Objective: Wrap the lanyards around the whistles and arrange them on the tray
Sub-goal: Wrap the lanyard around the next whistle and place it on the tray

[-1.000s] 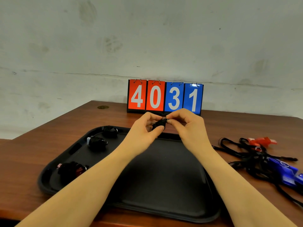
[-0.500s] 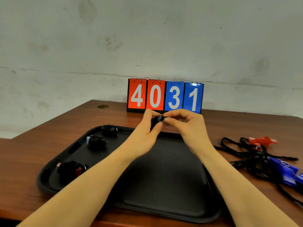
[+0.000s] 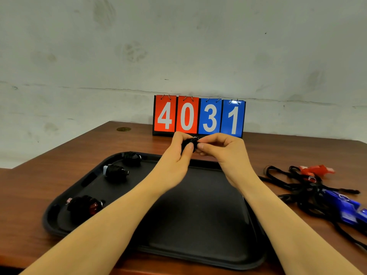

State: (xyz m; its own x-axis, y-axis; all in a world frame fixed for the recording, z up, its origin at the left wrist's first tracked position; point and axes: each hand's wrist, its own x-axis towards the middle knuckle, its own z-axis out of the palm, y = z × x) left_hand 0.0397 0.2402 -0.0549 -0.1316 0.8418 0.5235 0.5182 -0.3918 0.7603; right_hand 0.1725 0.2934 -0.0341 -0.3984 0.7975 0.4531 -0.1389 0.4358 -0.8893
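both hands are raised above the far edge of the black tray (image 3: pixel 198 245), just in front of the score board (image 3: pixel 199 116) reading 4031. the left hand (image 3: pixel 176 155) grips a small bundle, a whistle wrapped in black cord (image 3: pixel 188 143), between thumb and curled fingers. the right hand (image 3: pixel 222 149) pinches the same bundle from the other side, thumb and fingertips meeting at a small metal ring on its top. the whistle colour cannot be determined under the cord. three wrapped whistles lie along the left side of the tray: one at the far corner (image 3: pixel 132 158), one just nearer (image 3: pixel 116 171), one at the near left (image 3: pixel 84 205). on the table (image 3: pixel 29 185), right of the tray, a red whistle (image 3: pixel 315 170) and a blue whistle (image 3: pixel 345 209) lie among loose, tangled black cords (image 3: pixel 294 185).
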